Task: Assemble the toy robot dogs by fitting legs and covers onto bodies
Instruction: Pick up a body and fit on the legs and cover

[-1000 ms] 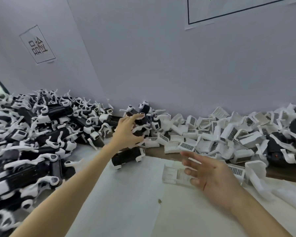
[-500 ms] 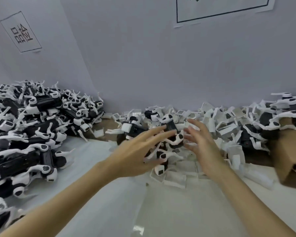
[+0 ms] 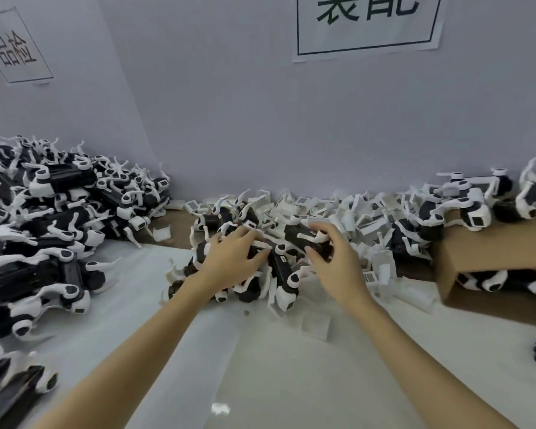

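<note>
at the middle of the white table (image 3: 260, 382), against the wall: small heap of black-and-white dog bodies (image 3: 254, 267) with legs partly fitted, under both hands. left hand (image 3: 232, 261) laid palm-down on the heap, fingers spread and only slightly bent, pressing or steadying; no clear grasp seen. right hand (image 3: 334, 261) curled round one black body (image 3: 304, 239), thumb and fingers closed on it, apparently about to lift it out.

to the left: large pile of dogs (image 3: 44, 218) with legs and white covers on, judged finished. big share of the batch done, on that evidence.

behind the heap, along the wall: loose white covers (image 3: 347, 212), many, some with a dark grille; a few more lying on the table just beside the right wrist. covers not yet used, so plenty of bodies left to close.

to the right: cardboard box (image 3: 492, 252) with more dogs on top and inside; state of those not resolvable, blurred.

judgement: mid-batch. current step looks like picking the next body; legs and cover for it not yet fitted. remaining count cannot be told.
</note>
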A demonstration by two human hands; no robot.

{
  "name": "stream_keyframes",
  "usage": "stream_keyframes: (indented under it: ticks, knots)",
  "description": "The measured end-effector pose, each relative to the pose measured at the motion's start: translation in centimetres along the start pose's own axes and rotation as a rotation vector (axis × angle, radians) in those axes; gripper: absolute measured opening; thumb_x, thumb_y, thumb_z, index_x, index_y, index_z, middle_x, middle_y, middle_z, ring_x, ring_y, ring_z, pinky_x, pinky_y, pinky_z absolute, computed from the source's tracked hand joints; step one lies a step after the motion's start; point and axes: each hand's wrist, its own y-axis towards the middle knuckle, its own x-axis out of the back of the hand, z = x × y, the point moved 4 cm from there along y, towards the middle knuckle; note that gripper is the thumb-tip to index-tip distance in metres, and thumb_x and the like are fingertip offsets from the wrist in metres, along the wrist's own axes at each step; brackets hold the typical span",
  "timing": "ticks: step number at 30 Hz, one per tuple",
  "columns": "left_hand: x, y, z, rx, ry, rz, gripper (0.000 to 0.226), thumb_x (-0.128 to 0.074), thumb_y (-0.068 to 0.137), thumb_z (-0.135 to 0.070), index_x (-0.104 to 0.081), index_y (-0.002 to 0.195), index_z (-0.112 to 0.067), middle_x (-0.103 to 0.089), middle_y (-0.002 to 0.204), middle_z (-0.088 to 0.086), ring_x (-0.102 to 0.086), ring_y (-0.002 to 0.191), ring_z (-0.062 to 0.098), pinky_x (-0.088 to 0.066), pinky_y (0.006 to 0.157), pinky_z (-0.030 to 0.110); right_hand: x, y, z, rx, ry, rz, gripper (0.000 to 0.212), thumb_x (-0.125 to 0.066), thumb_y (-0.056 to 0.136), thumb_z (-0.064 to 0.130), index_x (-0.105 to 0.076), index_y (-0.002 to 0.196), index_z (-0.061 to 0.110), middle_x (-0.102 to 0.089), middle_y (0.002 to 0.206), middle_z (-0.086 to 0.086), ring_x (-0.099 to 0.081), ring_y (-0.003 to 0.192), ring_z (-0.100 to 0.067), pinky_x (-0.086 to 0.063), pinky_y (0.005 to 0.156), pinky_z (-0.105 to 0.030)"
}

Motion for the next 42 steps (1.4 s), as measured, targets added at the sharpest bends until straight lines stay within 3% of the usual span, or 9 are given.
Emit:
stream_keyframes:
  ticks: [5, 10, 13, 18, 23, 26, 29, 34, 42]
  knots:
    - [0.6, -1.9, -4.2, 0.003, -0.057, -0.002, 0.039, -0.049, 0.109, -0.046, -0.055, 0.144, -0.029, -0.056, 0.148, -0.008, -0.061, 0.126, 0.023, -0.027, 0.122, 0.062, 4.9, -2.8, 0.3, 0.005, 0.196, -0.094, 0.040, -0.069, 0.097, -0.002, -0.066, 0.128, 0.024, -0.068, 0.122, 0.010, -0.070, 0.109, -0.006, -0.057, 0.092, -0.020]
    - [0.0, -5.0, -11.4, -0.044, -0.271, -0.269, 0.040, -0.050, 0.111, -0.037, -0.053, 0.146, -0.018, -0.059, 0.145, 0.000, -0.052, 0.137, 0.021, -0.026, 0.125, 0.048, 10.9, -5.3, 0.0, -0.033, 0.389, -0.328, 0.039, -0.066, 0.098, -0.003, -0.066, 0.128, 0.020, -0.072, 0.127, 0.002, -0.070, 0.117, -0.014, -0.058, 0.094, -0.028]
    - [-1.4, -6.3, -15.7, -0.108, -0.580, -0.278, 0.053, -0.052, 0.110, -0.041, -0.041, 0.157, -0.019, -0.050, 0.152, -0.001, -0.049, 0.138, 0.015, -0.037, 0.108, 0.027, 12.9, -7.4, -1.7, -0.206, 0.588, -0.271, 0.037, -0.065, 0.100, 0.001, -0.067, 0.130, 0.024, -0.074, 0.126, 0.005, -0.071, 0.117, -0.016, -0.063, 0.087, -0.037]
    - [-5.1, -7.0, -19.9, -0.151, -0.820, -0.225, 0.054, -0.057, 0.110, -0.028, -0.036, 0.159, -0.020, -0.050, 0.151, 0.001, -0.056, 0.136, 0.017, -0.051, 0.110, 0.037, 14.4, -10.5, -4.3, -0.357, 0.708, -0.211, 0.033, -0.059, 0.103, -0.001, -0.067, 0.132, 0.014, -0.074, 0.125, -0.005, -0.071, 0.119, -0.026, -0.061, 0.094, -0.047]
    - [-8.0, -7.1, -19.4, -0.177, -0.861, -0.256, 0.038, -0.063, 0.107, -0.026, -0.053, 0.143, -0.033, -0.052, 0.128, -0.006, -0.063, 0.110, 0.005, -0.055, 0.096, 0.026, 15.4, -11.3, -5.0, -0.433, 0.771, -0.201, 0.029, -0.058, 0.102, 0.000, -0.069, 0.127, 0.010, -0.077, 0.117, -0.004, -0.073, 0.113, -0.026, -0.063, 0.082, -0.039]
    - [-8.2, -7.2, -18.5, -0.154, -0.958, -0.166, 0.052, -0.071, 0.098, -0.048, -0.049, 0.145, -0.049, -0.053, 0.140, -0.019, -0.059, 0.117, 0.001, -0.052, 0.090, 0.017, 16.0, -11.2, -4.7, -0.455, 0.802, -0.176, 0.031, -0.063, 0.098, 0.016, -0.070, 0.126, 0.004, -0.074, 0.119, -0.017, -0.073, 0.103, -0.027, -0.062, 0.075, -0.034]
    - [-8.2, -7.4, -18.0, -0.099, -1.152, 0.087, 0.073, -0.080, 0.084, -0.057, -0.047, 0.149, -0.052, -0.062, 0.145, -0.010, -0.064, 0.127, 0.012, -0.056, 0.099, 0.031, 15.9, -11.2, -4.5, -0.516, 0.860, -0.130, 0.053, -0.065, 0.089, 0.037, -0.070, 0.124, -0.003, -0.071, 0.120, -0.020, -0.067, 0.093, -0.024, -0.061, 0.070, -0.030]
    - [-7.3, -7.3, -18.1, -0.054, -1.300, 0.075, 0.051, -0.075, 0.084, -0.056, -0.074, 0.109, -0.011, -0.070, 0.118, 0.019, -0.077, 0.084, 0.027, -0.061, 0.080, 0.029, 15.2, -11.3, -3.8, -0.483, 0.909, 0.019, 0.049, -0.058, 0.096, 0.043, -0.072, 0.115, 0.000, -0.073, 0.125, -0.018, -0.072, 0.112, -0.024, -0.061, 0.091, -0.031]
    - [-7.0, -7.2, -17.5, -0.018, -1.337, 0.131, 0.049, -0.073, 0.085, -0.066, -0.078, 0.114, -0.028, -0.067, 0.094, 0.028, -0.065, 0.072, 0.025, -0.049, 0.107, 0.054, 14.8, -11.6, -3.4, -0.368, 0.519, 0.001, 0.047, -0.077, 0.090, 0.046, -0.077, 0.115, 0.006, -0.077, 0.118, -0.007, -0.074, 0.109, -0.027, -0.058, 0.087, -0.032]
